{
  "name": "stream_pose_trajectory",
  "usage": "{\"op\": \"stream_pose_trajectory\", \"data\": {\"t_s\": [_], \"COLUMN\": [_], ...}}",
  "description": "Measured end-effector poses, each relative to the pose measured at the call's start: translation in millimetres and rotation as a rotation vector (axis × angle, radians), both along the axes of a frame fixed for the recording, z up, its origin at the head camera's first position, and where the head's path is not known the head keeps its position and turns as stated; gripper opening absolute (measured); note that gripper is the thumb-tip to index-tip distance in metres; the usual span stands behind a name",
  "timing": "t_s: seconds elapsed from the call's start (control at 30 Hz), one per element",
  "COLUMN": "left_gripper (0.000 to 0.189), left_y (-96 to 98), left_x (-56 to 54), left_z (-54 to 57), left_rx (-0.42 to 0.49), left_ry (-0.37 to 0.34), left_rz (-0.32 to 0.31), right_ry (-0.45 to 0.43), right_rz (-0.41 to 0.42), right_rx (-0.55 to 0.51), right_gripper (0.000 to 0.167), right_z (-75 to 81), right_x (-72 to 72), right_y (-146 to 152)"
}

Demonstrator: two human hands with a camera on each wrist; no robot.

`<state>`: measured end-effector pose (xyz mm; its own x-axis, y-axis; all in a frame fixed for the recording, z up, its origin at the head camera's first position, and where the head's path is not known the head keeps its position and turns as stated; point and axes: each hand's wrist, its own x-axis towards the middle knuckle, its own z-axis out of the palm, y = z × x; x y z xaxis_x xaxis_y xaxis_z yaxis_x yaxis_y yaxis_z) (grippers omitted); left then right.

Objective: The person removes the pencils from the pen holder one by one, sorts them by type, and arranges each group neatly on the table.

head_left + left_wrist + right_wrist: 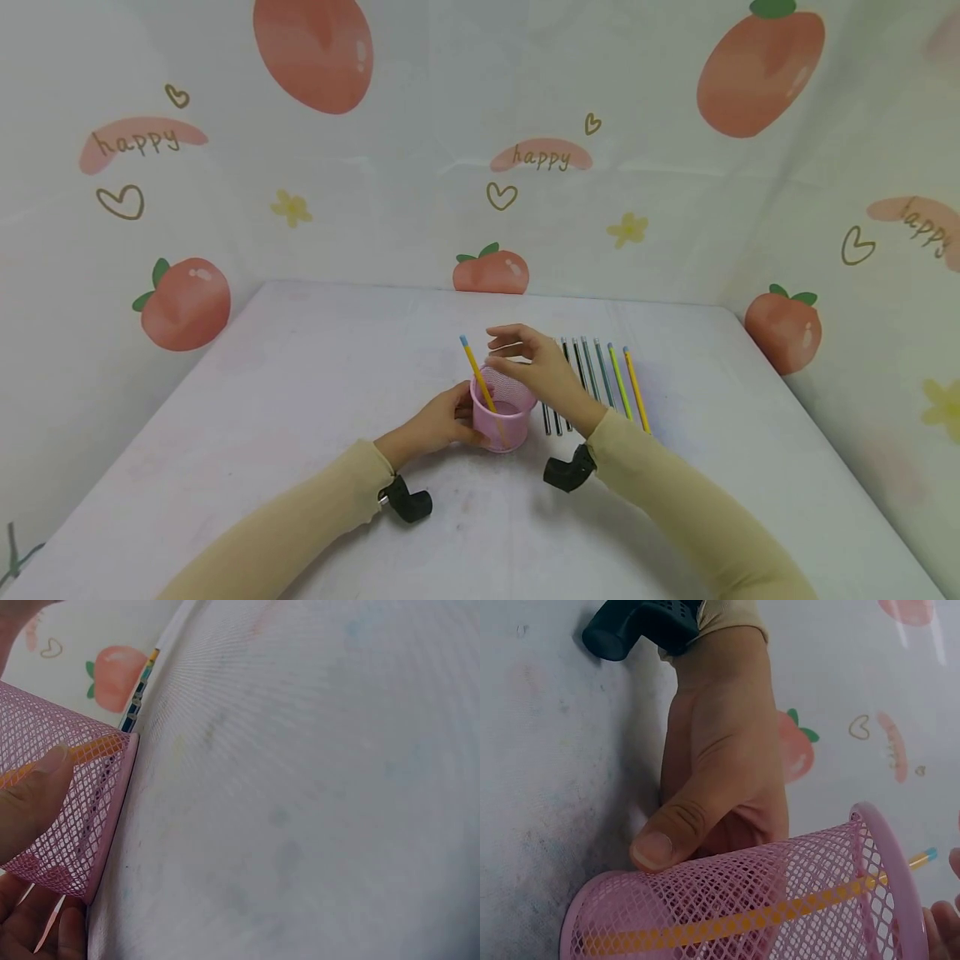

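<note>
A pink mesh pencil cup (pixel 500 429) stands upright on the table. My left hand (pixel 437 423) holds it from the left side; in the left wrist view the thumb (pixel 37 799) lies against the mesh, with the other fingers around the far side. Inside the cup one yellow pencil (pixel 472 360) leans to the left, its blue end sticking out above the rim. My right hand (pixel 542 367) is over the cup's right rim, fingers loosely extended beside the pencil, with nothing seen in them. In the right wrist view only a few right fingertips (pixel 939 926) show at the edge.
To the right of the cup several pencils (pixel 602 373) lie side by side, partly hidden under my right forearm: dark, grey-green, lime and yellow ones. Behind the white table (pixel 337 358) hangs a fruit-printed backdrop (pixel 420 150). Each wrist carries a black device (pixel 567 471).
</note>
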<state>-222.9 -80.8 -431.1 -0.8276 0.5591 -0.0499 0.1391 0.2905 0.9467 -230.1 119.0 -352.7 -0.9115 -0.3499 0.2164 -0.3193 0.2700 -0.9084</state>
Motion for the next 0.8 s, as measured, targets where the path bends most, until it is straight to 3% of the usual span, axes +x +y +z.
{"op": "stream_pose_trajectory", "data": {"t_s": [0.43,0.8], "left_gripper": [0.079,0.08], "left_y": [0.3,0.0], "left_x": [0.8,1.4], "left_z": [2.5,1.0], "left_rx": [0.028,0.04], "left_ry": [-0.007,0.003], "left_rz": [-0.01,-0.011], "right_ry": [-0.035,-0.039], "right_rz": [0.032,0.007], "right_rx": [0.113,0.241], "right_gripper": [0.042,0.034], "right_z": [0.1,0.7], "right_x": [-3.1,-4.5], "right_y": [-6.7,-14.1]}}
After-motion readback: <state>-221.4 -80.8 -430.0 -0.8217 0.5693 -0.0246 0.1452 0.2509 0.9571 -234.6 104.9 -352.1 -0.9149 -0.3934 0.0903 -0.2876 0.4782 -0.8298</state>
